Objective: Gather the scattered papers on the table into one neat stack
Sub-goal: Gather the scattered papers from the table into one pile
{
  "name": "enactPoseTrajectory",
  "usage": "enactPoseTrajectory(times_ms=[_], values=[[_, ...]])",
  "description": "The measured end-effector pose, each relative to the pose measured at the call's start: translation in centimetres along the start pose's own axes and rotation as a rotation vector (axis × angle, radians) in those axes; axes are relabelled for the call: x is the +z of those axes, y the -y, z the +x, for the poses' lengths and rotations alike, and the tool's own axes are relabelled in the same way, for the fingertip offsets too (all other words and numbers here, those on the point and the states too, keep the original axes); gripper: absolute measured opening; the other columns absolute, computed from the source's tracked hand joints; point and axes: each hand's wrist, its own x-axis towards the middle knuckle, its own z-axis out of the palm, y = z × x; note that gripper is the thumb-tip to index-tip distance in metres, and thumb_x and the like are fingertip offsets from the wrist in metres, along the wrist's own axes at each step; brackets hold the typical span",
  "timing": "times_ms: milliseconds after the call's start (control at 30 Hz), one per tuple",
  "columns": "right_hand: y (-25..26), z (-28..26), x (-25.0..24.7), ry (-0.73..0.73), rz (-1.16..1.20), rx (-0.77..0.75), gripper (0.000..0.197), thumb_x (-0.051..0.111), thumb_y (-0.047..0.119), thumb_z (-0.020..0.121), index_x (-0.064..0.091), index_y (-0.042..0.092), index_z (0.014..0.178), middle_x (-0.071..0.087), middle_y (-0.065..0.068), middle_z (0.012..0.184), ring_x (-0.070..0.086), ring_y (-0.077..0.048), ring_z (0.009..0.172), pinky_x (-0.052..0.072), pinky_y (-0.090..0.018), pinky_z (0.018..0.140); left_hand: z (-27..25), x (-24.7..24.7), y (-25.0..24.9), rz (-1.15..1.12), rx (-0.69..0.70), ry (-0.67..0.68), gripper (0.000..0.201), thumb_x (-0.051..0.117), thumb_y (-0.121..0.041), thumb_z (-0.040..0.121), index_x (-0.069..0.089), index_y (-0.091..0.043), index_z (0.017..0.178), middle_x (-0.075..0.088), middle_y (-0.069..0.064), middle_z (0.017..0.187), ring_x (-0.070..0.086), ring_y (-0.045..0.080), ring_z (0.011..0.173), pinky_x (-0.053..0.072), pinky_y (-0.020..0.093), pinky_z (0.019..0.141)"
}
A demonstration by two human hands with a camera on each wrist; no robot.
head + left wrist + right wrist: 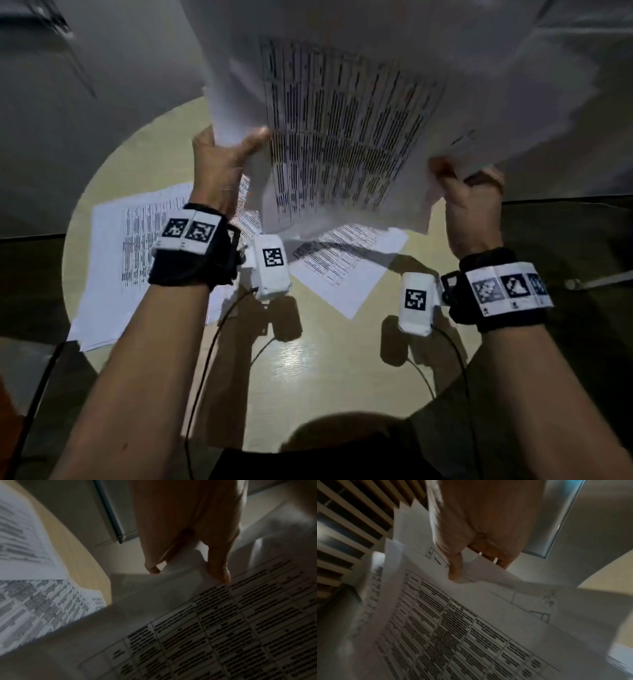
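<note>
A loose bundle of printed sheets (346, 130) is held up in the air above the round table (301, 359), its printed tables facing me. My left hand (226, 154) pinches the bundle's left edge, thumb on the near side. My right hand (469, 195) grips the right edge. In the left wrist view my thumb (218, 566) presses the paper (223, 628). The right wrist view shows my thumb (455, 568) on the sheets (453, 628). More printed sheets lie on the table: one at the left (120, 260), another in the middle (346, 267), partly under the raised bundle.
The table's pale wooden top ends in a curved edge (73, 222) with dark floor beyond. Cables (212, 342) run from the wrist cameras across the near part of the table. A slatted wall (347, 534) shows in the right wrist view.
</note>
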Motion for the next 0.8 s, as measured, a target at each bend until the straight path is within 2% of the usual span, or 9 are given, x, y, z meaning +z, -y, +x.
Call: enactPoseTrajectory(times_ms=[100,167,233,333,433,533,667,733,800], values=[[-1.4,-1.0,0.2,0.003,-0.057,0.094,0.013,0.069,0.0,0.078,0.063,0.004,0.089,0.069,0.016,0.074,0.056,0.02,0.059,0.041,0.002,0.068,-0.9,-0.9,1.6,0.116,-0.003,0.038,0.018,0.077,-0.007,0.063,0.07,-0.017,0.076,0.071,-0.019,0.059,0.064,-0.004,0.059,0.053,0.015,0.066],[-3.2,-2.2,0.4,0.026,-0.071,0.178,0.018,0.072,-0.002,0.075,0.064,0.0,0.091,0.074,0.014,0.07,0.057,0.015,0.055,0.044,0.0,0.061,-2.0,-2.0,4.4,0.206,-0.129,0.098,0.024,0.081,-0.008,0.062,0.072,-0.013,0.084,0.071,-0.022,0.059,0.066,-0.006,0.06,0.056,0.016,0.069],[-5.8,-3.2,0.8,0.016,0.009,0.38,0.033,0.075,0.001,0.073,0.064,0.001,0.105,0.076,0.005,0.078,0.067,0.003,0.068,0.053,-0.01,0.06,-3.1,-2.8,6.5,0.341,-0.223,0.17,0.039,0.082,-0.009,0.063,0.069,-0.015,0.099,0.072,-0.023,0.066,0.069,0.0,0.071,0.057,0.028,0.082],[-7.2,-3.4,2.2,-0.017,0.074,0.494,0.033,0.078,0.02,0.074,0.067,0.023,0.105,0.071,0.001,0.104,0.066,-0.018,0.099,0.053,-0.038,0.09,-3.4,-2.9,7.6,0.433,-0.215,0.176,0.039,0.076,-0.008,0.073,0.061,-0.026,0.104,0.07,-0.007,0.093,0.063,0.014,0.093,0.049,0.041,0.096],[-5.3,-1.9,2.9,-0.058,-0.087,0.319,0.025,0.065,0.017,0.086,0.063,0.007,0.109,0.062,-0.001,0.099,0.058,-0.012,0.092,0.045,-0.028,0.086,-2.3,-2.6,6.3,0.447,-0.182,0.107,0.02,0.07,-0.012,0.079,0.065,-0.01,0.098,0.064,0.006,0.084,0.062,-0.001,0.065,0.053,0.029,0.072],[-3.9,-0.2,2.6,-0.041,-0.129,0.175,0.022,0.051,0.014,0.095,0.057,0.01,0.074,0.061,0.005,0.071,0.054,0.003,0.062,0.044,-0.017,0.063,-1.5,-2.7,4.6,0.327,-0.181,0.016,0.015,0.065,-0.015,0.084,0.063,-0.005,0.096,0.059,-0.002,0.071,0.058,-0.003,0.052,0.047,0.011,0.051],[-6.4,0.5,2.2,-0.008,-0.298,0.225,0.029,0.045,0.02,0.096,0.055,-0.001,0.079,0.061,-0.013,0.083,0.051,-0.014,0.074,0.039,-0.021,0.057,-3.0,-4.9,7.5,0.109,-0.618,0.032,0.049,0.069,-0.028,0.082,0.059,-0.001,0.121,0.073,0.0,0.063,0.068,0.01,0.05,0.056,0.022,0.049],[-7.9,-0.4,2.6,-0.012,-0.39,0.293,0.029,0.043,0.016,0.096,0.051,-0.005,0.077,0.045,-0.004,0.081,0.043,-0.017,0.06,0.031,-0.023,0.05,-4.8,-5.6,10.0,0.373,-0.906,0.113,0.066,0.077,-0.051,0.065,0.064,-0.014,0.118,0.074,0.009,0.084,0.069,0.026,0.072,0.058,0.037,0.071],[-9.5,-1.2,3.5,0.005,-0.443,0.338,0.031,0.041,0.013,0.095,0.049,-0.007,0.073,0.032,0.002,0.095,0.038,-0.027,0.056,0.023,-0.025,0.061,-6.1,-5.9,11.2,0.768,-0.923,0.296,0.044,0.068,-0.058,0.072,0.07,-0.02,0.095,0.059,0.007,0.065,0.053,0.021,0.061,0.052,0.035,0.078]])
